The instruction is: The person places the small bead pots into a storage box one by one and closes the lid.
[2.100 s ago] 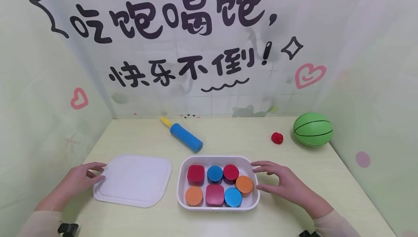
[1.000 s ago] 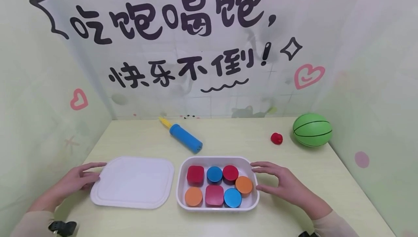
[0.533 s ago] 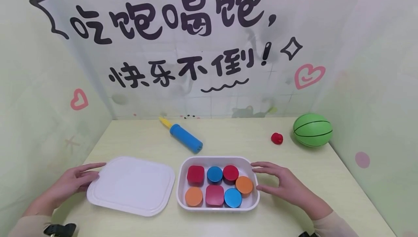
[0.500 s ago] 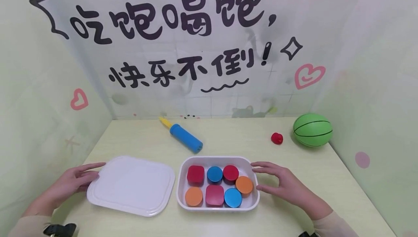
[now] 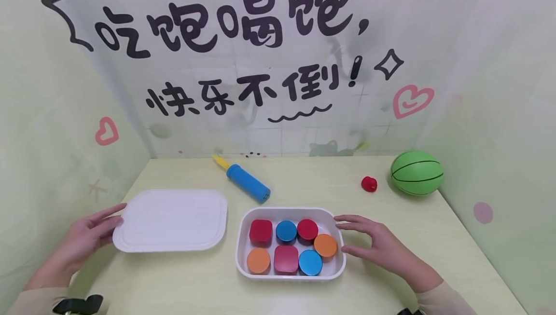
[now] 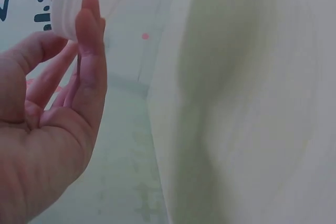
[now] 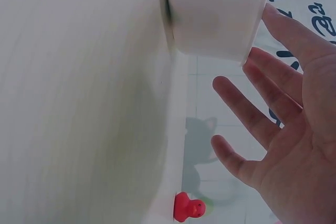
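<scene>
My left hand point(image 5: 84, 240) pinches the left edge of a white plastic lid point(image 5: 171, 221) between thumb and fingers; the left wrist view shows the lid's ridged rim point(image 6: 63, 11) held there. The lid is off the table, left of a white rectangular box point(image 5: 291, 278). Inside the box stand several round and square pieces: red squares point(image 5: 260, 230), blue rounds point(image 5: 310, 262), orange rounds point(image 5: 258, 260) and a red round one point(image 5: 307, 229). With spread fingers, my right hand point(image 5: 382, 245) has its fingertips at the box's right rim, as the right wrist view of the box wall point(image 7: 220, 14) shows.
A blue hand pump point(image 5: 248, 183) with a yellow nozzle lies behind the box. At the back right are a small red rubber duck point(image 7: 188, 207) and a green ball point(image 5: 417, 172) with black lines. Printed curtains point(image 5: 278, 136) surround the table's back and sides.
The left hand has shifted left, and its lid has risen from near the tabletop, moving up and back, with its angle changed. The right hand and the box have stayed in place.
</scene>
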`<action>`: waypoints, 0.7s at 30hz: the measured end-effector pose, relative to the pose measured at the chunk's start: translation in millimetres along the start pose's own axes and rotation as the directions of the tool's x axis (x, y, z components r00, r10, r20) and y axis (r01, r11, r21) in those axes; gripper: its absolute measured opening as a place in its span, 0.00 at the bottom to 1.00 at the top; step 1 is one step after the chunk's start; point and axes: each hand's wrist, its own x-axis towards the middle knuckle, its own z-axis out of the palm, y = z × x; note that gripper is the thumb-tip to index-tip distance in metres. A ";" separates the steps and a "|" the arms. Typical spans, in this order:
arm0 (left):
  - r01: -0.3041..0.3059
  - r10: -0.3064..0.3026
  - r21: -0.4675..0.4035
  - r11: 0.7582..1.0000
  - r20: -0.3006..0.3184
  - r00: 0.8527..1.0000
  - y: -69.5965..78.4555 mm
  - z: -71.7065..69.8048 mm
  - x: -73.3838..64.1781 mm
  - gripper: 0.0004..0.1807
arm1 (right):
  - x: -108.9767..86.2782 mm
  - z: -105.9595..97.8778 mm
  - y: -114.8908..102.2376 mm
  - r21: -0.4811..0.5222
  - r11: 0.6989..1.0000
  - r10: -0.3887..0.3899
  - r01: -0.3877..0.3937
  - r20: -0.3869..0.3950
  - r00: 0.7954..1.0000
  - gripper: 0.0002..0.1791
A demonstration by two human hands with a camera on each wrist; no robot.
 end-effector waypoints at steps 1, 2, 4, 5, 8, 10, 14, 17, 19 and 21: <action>-0.020 0.020 -0.048 0.999 0.000 1.000 2.5 0.6 0.0 0.24 | -0.1 0.1 0.0 0.001 1.000 0.001 -0.001 0.000 1.000 0.24; -0.037 0.037 -0.096 0.995 -0.002 0.999 5.0 1.9 0.1 0.25 | -0.2 0.1 0.0 0.001 1.000 0.001 -0.001 0.001 1.000 0.24; -0.064 0.065 -0.174 0.983 -0.002 0.998 11.5 5.8 0.5 0.25 | -0.3 0.1 0.1 0.001 1.000 0.001 -0.001 0.001 1.000 0.24; -0.071 0.071 -0.209 0.975 -0.004 0.997 15.5 8.3 0.9 0.26 | -0.4 0.1 0.2 0.000 1.000 0.001 -0.001 0.000 1.000 0.24; -0.078 0.075 -0.271 0.959 -0.022 0.997 28.2 20.5 3.1 0.25 | -0.6 -0.1 0.5 -0.002 1.000 -0.002 0.002 -0.002 1.000 0.24; -0.062 0.051 -0.294 0.954 -0.045 0.998 37.6 31.6 3.9 0.24 | -0.8 -0.2 0.6 -0.001 1.000 -0.005 0.005 -0.003 1.000 0.24; -0.008 -0.027 -0.324 0.946 -0.104 0.994 54.5 56.3 5.0 0.21 | -0.8 -0.3 0.9 -0.001 1.000 -0.007 0.007 -0.003 1.000 0.24; 0.019 -0.065 -0.327 0.945 -0.131 0.989 62.9 75.7 5.3 0.19 | -0.1 -0.5 0.7 -0.005 1.000 0.000 0.000 0.000 1.000 0.24; 0.026 -0.073 -0.316 0.948 -0.138 0.988 65.8 90.0 5.7 0.18 | 0.7 -0.7 0.5 -0.007 1.000 0.004 -0.004 0.000 1.000 0.24; 0.030 -0.074 -0.305 0.952 -0.134 0.988 67.5 105.5 6.4 0.18 | 1.5 -0.6 0.3 -0.009 1.000 0.005 -0.005 -0.001 1.000 0.24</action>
